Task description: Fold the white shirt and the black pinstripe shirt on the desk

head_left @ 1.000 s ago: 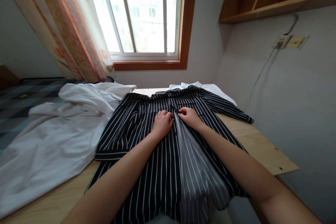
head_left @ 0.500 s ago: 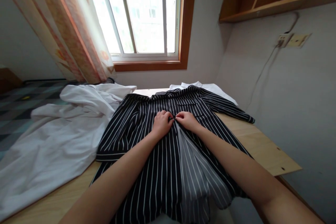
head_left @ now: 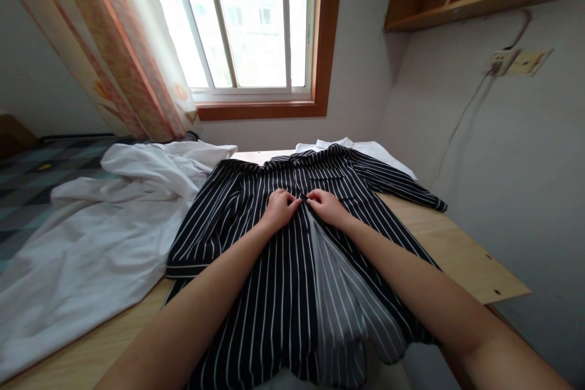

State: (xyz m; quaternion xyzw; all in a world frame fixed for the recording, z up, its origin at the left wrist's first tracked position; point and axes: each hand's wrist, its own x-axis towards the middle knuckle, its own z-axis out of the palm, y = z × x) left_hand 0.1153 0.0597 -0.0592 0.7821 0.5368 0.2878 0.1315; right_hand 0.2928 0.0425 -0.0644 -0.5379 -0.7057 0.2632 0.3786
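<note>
A black shirt with white stripes [head_left: 283, 292] lies spread front up, its hem hanging over the near edge of the wooden board. My left hand [head_left: 282, 207] pinches one side of its front opening at mid-chest. Close beside it, my right hand [head_left: 326, 206] pinches the other side, the fingertips of both hands nearly touching. Above this spot the front is together; below it the opening parts and shows the greyish inner side of the cloth. Any button between my fingers is too small to make out.
White cloth [head_left: 100, 237] lies crumpled at the left, partly over a checked bed cover [head_left: 22, 195]. Another white garment [head_left: 384, 155] lies behind the shirt. The wooden board [head_left: 457, 250] reaches right toward a wall with a plugged-in cord [head_left: 461, 119]. A shelf [head_left: 484, 0] hangs above.
Both hands stay at the same spot on the shirt front, with the fingers shifting slightly. The left hand's fingers have drawn a little lower and flatter. The view has tilted slightly.
</note>
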